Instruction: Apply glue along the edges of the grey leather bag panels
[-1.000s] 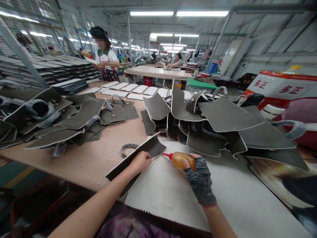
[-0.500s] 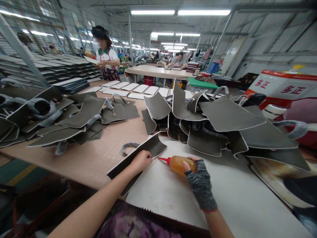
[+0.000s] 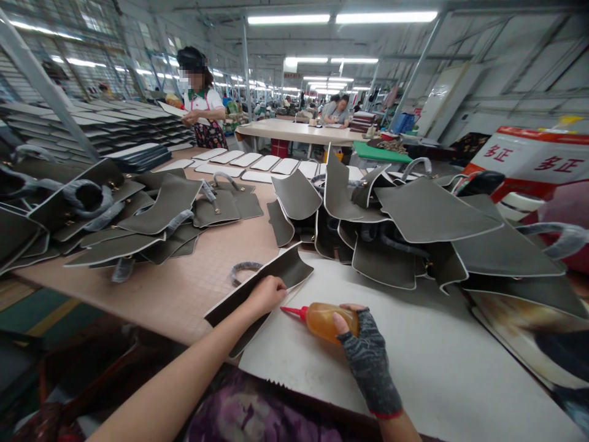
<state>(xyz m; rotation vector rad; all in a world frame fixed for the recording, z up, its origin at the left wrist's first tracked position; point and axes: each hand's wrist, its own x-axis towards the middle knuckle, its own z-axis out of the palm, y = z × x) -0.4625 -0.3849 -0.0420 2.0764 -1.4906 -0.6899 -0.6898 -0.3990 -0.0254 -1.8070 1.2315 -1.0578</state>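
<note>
Lying at left end of white board (image 3: 437, 356), bag piece (image 3: 294, 264) is touched by curled left hand (image 3: 264, 296); pinch cannot be told. Amber bottle (image 3: 324, 320) is gripped in gloved right hand (image 3: 365, 344), nozzle (image 3: 293, 312) just beside edge. Edge work judged unfinished, amount done unclear. Similar pieces (image 3: 437, 209) piled beyond.

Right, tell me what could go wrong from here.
The red nozzle of the amber-coloured bottle points toward the bare left hand, so a stray squirt might hit it. The right hand holds the bottle over the white sheet; too firm a squeeze could spot it. The grey piece curls up, so it may slip.
</note>
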